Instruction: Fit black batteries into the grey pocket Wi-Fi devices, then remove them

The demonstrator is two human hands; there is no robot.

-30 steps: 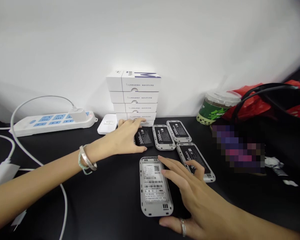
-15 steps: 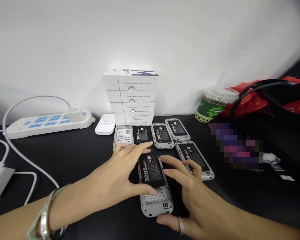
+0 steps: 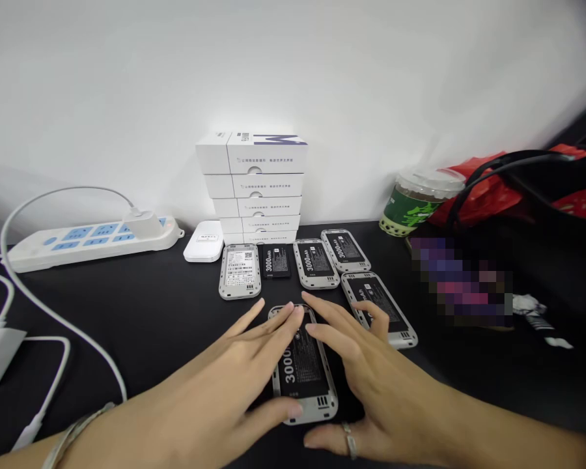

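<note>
Between my hands an open-backed white handheld device (image 3: 312, 412) lies on the black table, with a black 3000mAh battery (image 3: 305, 365) flat in its bay. My left hand (image 3: 234, 371) reaches over it from the left. Its outstretched fingertips rest on the battery's far end, and its thumb lies over the near end. From the right, my right hand (image 3: 371, 365) curves along the device with fingers apart. Its index and middle fingertips are at the far right edge. Its ringed thumb is by the near edge; I cannot tell whether it touches.
Behind are an empty device shell (image 3: 239, 273), a loose battery (image 3: 276, 262), several battery-fitted devices (image 3: 317, 266), stacked white covers (image 3: 204, 241) and stacked white boxes (image 3: 254, 185). A power strip (image 3: 97, 241) with cables stands left; a drink cup (image 3: 417, 202) and black bag (image 3: 557, 260) right.
The battery has moved toward me in its bay and now covers the printed label. My left fingers have shifted from beyond the device onto the battery's far end. The right hand has barely moved.
</note>
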